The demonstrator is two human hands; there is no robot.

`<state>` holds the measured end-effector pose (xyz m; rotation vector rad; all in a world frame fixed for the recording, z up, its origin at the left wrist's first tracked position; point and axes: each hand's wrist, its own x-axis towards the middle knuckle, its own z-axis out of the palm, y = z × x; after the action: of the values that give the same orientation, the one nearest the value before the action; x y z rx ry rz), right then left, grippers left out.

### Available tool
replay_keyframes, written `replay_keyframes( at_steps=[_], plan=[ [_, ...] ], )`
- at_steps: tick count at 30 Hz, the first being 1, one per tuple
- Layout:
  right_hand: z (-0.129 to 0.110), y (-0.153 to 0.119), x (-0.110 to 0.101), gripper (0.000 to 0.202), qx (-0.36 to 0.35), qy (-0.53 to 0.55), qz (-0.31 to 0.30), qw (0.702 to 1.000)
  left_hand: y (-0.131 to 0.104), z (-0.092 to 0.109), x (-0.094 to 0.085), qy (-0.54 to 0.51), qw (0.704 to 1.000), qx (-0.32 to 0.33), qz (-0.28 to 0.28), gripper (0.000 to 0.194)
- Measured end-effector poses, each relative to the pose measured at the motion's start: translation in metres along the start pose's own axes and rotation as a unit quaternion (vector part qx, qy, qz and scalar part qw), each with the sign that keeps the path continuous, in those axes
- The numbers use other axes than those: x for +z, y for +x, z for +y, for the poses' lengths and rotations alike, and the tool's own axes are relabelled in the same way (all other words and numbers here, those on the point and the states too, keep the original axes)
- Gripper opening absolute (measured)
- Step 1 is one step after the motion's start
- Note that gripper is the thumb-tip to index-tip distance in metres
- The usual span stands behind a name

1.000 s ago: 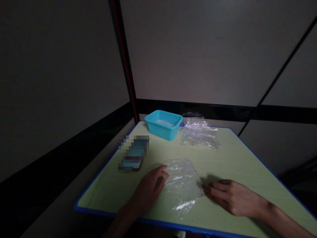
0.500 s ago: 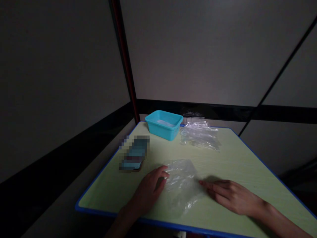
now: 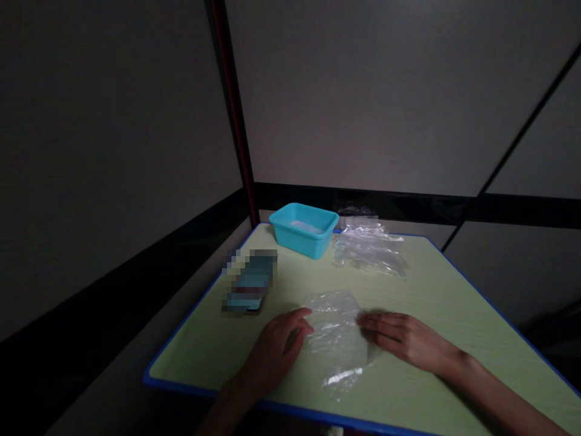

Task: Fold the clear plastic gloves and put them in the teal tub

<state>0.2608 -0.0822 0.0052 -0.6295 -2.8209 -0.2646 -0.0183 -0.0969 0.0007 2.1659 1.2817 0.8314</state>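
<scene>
A clear, wrinkled plastic bag [image 3: 338,339] lies flat on the pale green table between my two hands. My left hand [image 3: 281,342] is at the bag's left edge, thumb and fingers apart, with the fingertips touching the film. On the other side, my right hand [image 3: 394,336] lies with its fingers stretched out flat, the tips on the bag's right edge. Neither hand grips the film visibly.
A turquoise basin [image 3: 302,239] with something pale inside stands at the back of the table [image 3: 436,290]. Right of it is a pile of clear plastic bags [image 3: 372,245]. A blurred-out phone-like object [image 3: 252,281] lies at the left.
My right hand has moved up and left onto the bag's right edge, its fingers now flatter. The bag's right side and lower part have shifted. My left hand is almost unchanged.
</scene>
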Motion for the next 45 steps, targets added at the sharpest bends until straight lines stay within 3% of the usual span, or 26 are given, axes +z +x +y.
replay_keyframes(
  at_steps=[8, 12, 16, 19, 21, 26, 30, 35, 40, 45],
  plan=[
    [0.004, 0.002, -0.008, 0.027, 0.125, 0.16, -0.02, 0.979, 0.003, 0.003, 0.001, -0.039, 0.998, -0.042, -0.013, 0.032],
    [0.014, 0.015, -0.015, 0.021, 0.227, 0.267, -0.017, 0.936, 0.006, 0.006, -0.001, -0.089, 0.993, -0.073, -0.017, 0.033],
    [0.028, 0.03, -0.006, 0.012, 0.288, 0.379, 0.02, 0.879, 0.008, 0.006, 0.0, -0.144, 0.985, -0.097, -0.007, 0.037],
    [0.035, 0.038, 0.006, 0.023, 0.324, 0.44, 0.034, 0.837, 0.01, 0.004, 0.002, -0.17, 0.979, -0.109, 0.007, 0.041],
    [0.036, 0.041, 0.013, 0.028, 0.344, 0.443, 0.045, 0.826, 0.013, 0.001, 0.005, -0.186, 0.974, -0.126, 0.015, 0.046],
    [0.035, 0.043, 0.025, 0.029, 0.381, 0.391, 0.079, 0.834, 0.023, 0.002, 0.013, -0.185, 0.962, -0.194, 0.043, 0.066],
    [0.031, 0.043, 0.026, 0.026, 0.398, 0.341, 0.084, 0.847, 0.028, 0.006, 0.016, -0.16, 0.962, -0.212, 0.061, 0.07],
    [0.015, 0.046, 0.017, 0.026, 0.375, 0.165, 0.11, 0.905, 0.031, 0.005, 0.017, -0.124, 0.969, -0.204, 0.062, 0.067],
    [0.0, 0.048, 0.021, 0.051, 0.264, 0.067, 0.029, 0.962, 0.031, 0.0, 0.02, -0.121, 0.971, -0.197, 0.064, 0.067],
    [0.001, 0.045, 0.033, 0.058, 0.242, 0.037, -0.052, 0.968, 0.03, 0.002, 0.018, -0.07, 0.976, -0.192, 0.081, 0.066]
  ],
)
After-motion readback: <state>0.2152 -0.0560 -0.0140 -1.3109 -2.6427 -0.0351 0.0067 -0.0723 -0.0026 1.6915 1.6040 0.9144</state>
